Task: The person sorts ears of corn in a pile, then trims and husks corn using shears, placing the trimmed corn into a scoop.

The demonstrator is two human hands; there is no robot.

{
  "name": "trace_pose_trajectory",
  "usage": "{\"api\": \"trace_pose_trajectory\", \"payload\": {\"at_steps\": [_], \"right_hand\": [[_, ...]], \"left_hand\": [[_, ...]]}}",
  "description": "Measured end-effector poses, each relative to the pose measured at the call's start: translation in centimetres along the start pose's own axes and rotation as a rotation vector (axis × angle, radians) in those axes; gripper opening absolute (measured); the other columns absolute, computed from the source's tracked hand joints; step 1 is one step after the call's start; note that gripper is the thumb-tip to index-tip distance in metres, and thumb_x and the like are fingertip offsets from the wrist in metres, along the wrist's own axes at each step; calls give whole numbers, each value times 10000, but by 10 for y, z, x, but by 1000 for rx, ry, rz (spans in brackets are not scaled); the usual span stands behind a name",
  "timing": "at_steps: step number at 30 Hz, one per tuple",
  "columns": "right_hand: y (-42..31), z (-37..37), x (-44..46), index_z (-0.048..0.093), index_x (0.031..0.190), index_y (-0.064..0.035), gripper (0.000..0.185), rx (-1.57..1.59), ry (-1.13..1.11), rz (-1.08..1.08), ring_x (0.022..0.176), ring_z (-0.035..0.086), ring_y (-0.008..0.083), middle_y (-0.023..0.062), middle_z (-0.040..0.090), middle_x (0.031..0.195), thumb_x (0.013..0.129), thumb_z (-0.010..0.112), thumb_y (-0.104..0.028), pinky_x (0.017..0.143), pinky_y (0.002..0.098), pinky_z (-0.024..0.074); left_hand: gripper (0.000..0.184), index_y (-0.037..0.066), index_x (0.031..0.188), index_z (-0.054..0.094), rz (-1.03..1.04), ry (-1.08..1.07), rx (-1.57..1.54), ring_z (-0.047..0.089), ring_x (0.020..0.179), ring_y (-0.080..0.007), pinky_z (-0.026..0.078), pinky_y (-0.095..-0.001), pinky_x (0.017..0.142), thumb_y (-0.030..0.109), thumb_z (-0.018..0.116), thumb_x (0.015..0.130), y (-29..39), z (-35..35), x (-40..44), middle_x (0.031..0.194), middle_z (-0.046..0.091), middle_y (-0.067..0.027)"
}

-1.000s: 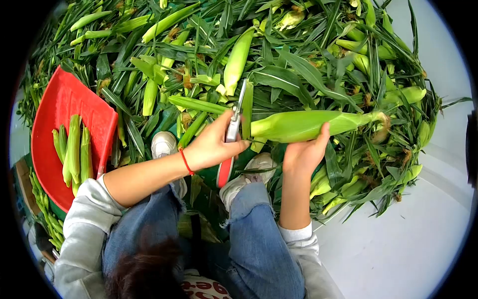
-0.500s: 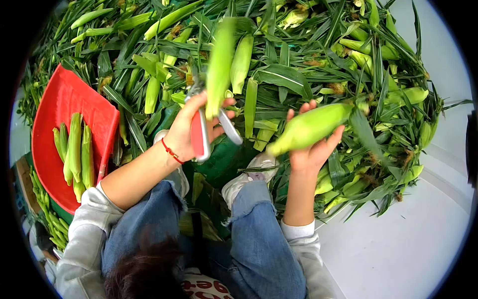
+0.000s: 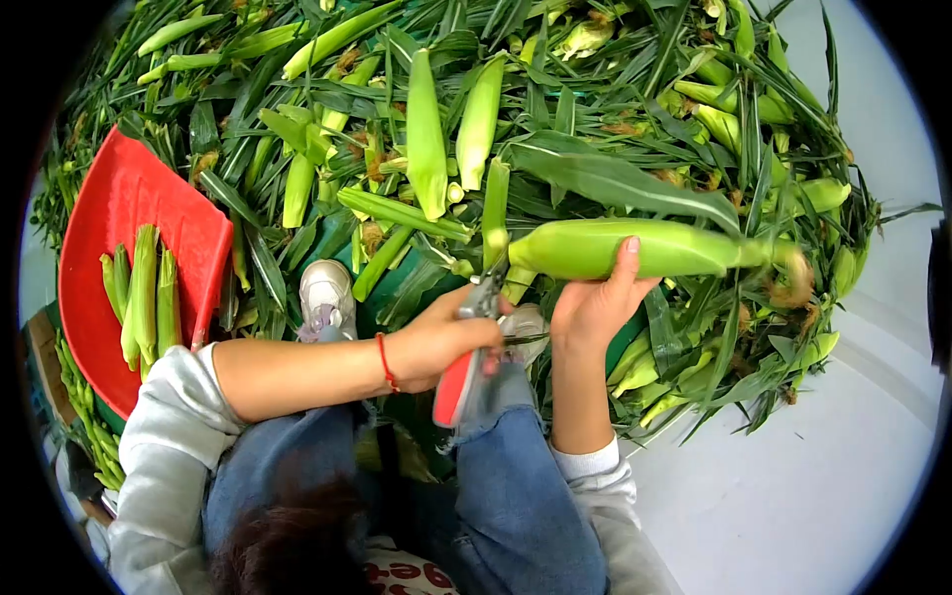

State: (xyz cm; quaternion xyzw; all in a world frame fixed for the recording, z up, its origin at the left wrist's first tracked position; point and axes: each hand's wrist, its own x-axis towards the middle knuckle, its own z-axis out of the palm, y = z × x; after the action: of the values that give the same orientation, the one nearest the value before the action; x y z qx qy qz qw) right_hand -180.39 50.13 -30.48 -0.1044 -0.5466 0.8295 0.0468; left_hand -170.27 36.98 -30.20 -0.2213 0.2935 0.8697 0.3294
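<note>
My left hand (image 3: 444, 337), a red string round its wrist, is wrapped round pruning shears (image 3: 454, 387) with red on the handle. The shears' head is at the stem end of a green, husked corn ear (image 3: 605, 248). My right hand (image 3: 603, 309) supports that ear from below, thumb over its front. The ear lies nearly level, its brown silk tip pointing right, with a long leaf blurred above it. Past the shears, two husked ears (image 3: 425, 139) (image 3: 480, 124) rest side by side on the leaf pile.
A red scoop (image 3: 183, 213) with several slim husked ears stands at the left. Corn leaves and ears (image 3: 694, 327) are heaped across the back and right. A pale smooth surface (image 3: 783, 486) is at the lower right. My shoes (image 3: 327, 293) are below the pile.
The ear that was in my left hand with the shears now lies on the pile. My left hand has moved down and right to the other ear, which my right hand has levelled.
</note>
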Motion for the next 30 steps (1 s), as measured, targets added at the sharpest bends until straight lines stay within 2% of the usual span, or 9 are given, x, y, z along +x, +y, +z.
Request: {"api": "trace_pose_trajectory", "payload": {"at_steps": [3, 6, 8, 13, 17, 20, 22, 27, 30], "right_hand": [[-8, -14, 4, 237, 1371, -74, 631, -131, -36, 61, 1083, 462, 195, 105, 429, 1245, 864, 611, -114, 935, 339, 395], [-10, -36, 8, 286, 1327, -44, 670, -677, -268, 49, 1062, 480, 218, 106, 456, 1221, 799, 684, -152, 926, 341, 396], [-14, -35, 0, 360, 1271, -23, 667, -865, -414, 59, 1041, 524, 237, 137, 514, 1167, 728, 719, -167, 900, 349, 417], [-8, -37, -11, 419, 1262, -27, 660, -986, -660, 143, 1043, 562, 275, 195, 543, 1132, 680, 706, -150, 884, 370, 442], [-14, -36, 5, 442, 1258, -32, 665, -1224, -769, 1, 1019, 552, 363, 215, 505, 1121, 654, 695, -149, 863, 394, 447], [-27, -27, 15, 461, 1248, -32, 670, -1325, -856, -73, 958, 533, 354, 187, 474, 1056, 631, 699, -142, 846, 395, 444], [-31, -29, 25, 473, 1242, -36, 667, -1357, -947, -155, 940, 525, 322, 166, 471, 1039, 623, 702, -137, 847, 380, 441], [-39, -40, 38, 469, 1252, -58, 669, -1214, -998, -46, 943, 541, 294, 161, 527, 1011, 631, 694, -166, 832, 356, 457], [-17, -58, 25, 423, 1275, -63, 669, -217, -629, 698, 938, 576, 268, 153, 541, 1090, 707, 665, -319, 816, 367, 494]], "left_hand": [[415, 23, 1141, 392, 3, 7, 475, 585, 683, -210, 483, -366, 624, 76, 577, 773, 7, -12, -4, 759, 564, -82], [572, -8, 1198, 357, 92, -31, 1080, 590, 758, -308, 484, -388, 710, 132, 640, 721, 31, -1, -6, 847, 559, -152], [768, -27, 1306, 275, 541, 63, 1203, 490, 1063, -388, 404, -399, 916, 154, 672, 674, 22, -11, 11, 1140, 441, -260], [688, -30, 1218, 331, 555, 220, 1353, 472, 1024, -399, 389, -402, 916, 127, 669, 640, 71, -18, 26, 1075, 449, -247], [725, -34, 1283, 325, 394, 15, 1325, 476, 1078, -340, 384, -385, 922, 118, 641, 648, 98, -39, 13, 1138, 462, -235], [683, -16, 1269, 368, 237, -45, 1053, 527, 957, -256, 428, -331, 838, 111, 636, 653, 104, -42, 5, 1031, 523, -195], [613, 1, 1226, 414, 334, 9, 1182, 547, 840, -236, 452, -325, 758, 109, 629, 662, 98, -42, 2, 931, 553, -153], [454, 34, 1145, 474, 397, 356, 1134, 539, 586, -146, 462, -293, 552, 65, 595, 708, 88, -80, 8, 714, 551, -27], [536, 57, 1255, 408, 247, 171, 647, 561, 784, -141, 471, -256, 676, -13, 553, 743, 79, -81, -7, 887, 532, -31]]}}
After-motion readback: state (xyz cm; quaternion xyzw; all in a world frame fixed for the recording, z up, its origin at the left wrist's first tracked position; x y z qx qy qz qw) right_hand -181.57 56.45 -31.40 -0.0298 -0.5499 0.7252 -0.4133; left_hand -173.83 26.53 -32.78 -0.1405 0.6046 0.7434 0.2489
